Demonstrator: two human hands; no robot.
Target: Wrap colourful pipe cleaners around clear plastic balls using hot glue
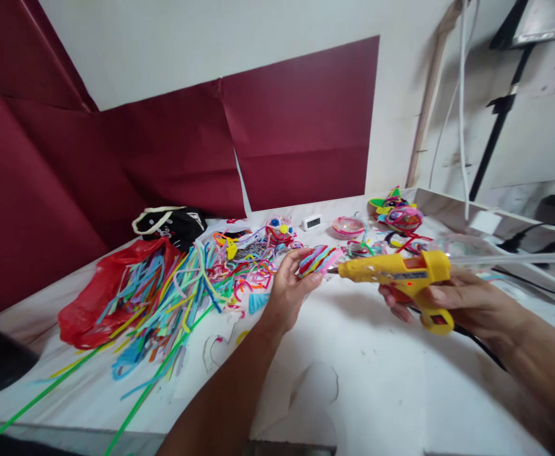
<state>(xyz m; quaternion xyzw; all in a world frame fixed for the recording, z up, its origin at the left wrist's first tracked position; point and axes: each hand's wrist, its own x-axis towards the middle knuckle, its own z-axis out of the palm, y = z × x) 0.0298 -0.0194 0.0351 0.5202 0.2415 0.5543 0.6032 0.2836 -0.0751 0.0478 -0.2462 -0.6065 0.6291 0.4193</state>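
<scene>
In my left hand (287,292) is a rounded craft piece covered in striped pipe cleaners (319,261) of pink, blue, red and yellow, with my fingers closed around it. My right hand (467,297) grips a yellow hot glue gun (401,272) by its handle. Its nozzle points left and meets the right edge of the striped piece; whether it touches cannot be made out. A clear glue stick (510,258) sticks out of the gun's back end.
Loose pipe cleaners (163,304) spill from a red plastic bag (92,304) on the left. Behind stand a black pouch (177,228), a small digital clock (312,223), a clear bowl (348,227) and a colourful pipe-cleaner figure (396,212). Power plugs (519,239) lie at right.
</scene>
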